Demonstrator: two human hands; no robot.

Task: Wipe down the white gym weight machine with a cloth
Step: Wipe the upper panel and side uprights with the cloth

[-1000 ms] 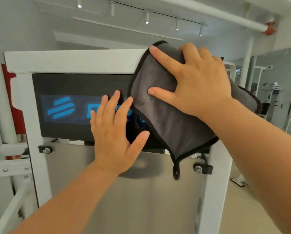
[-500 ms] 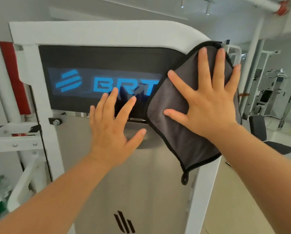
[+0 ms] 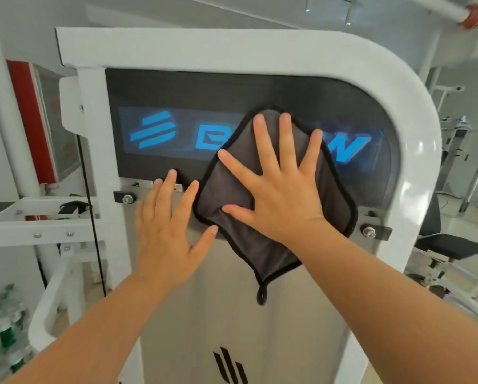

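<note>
The white weight machine frame (image 3: 301,48) fills the view, with a rounded upper right corner and a black panel (image 3: 210,92) bearing blue lettering. A grey cloth with black trim (image 3: 224,189) lies flat against the panel's lower middle, its hanging loop dangling below. My right hand (image 3: 279,187) presses the cloth with straight, spread fingers. My left hand (image 3: 167,228) rests flat with straight fingers on the silver cover plate (image 3: 296,342), just left of the cloth, fingertips reaching the black panel's lower edge.
White frame bars (image 3: 38,225) and a black cable (image 3: 91,217) stand to the left, with a red post (image 3: 30,120) behind. Bottles (image 3: 2,336) sit at lower left. A black seat pad (image 3: 451,248) and other gym machines lie to the right.
My right hand has slid the cloth from the frame's top bar, over the rounded right corner, down and left onto the black panel. The left hand has stayed flat on the machine.
</note>
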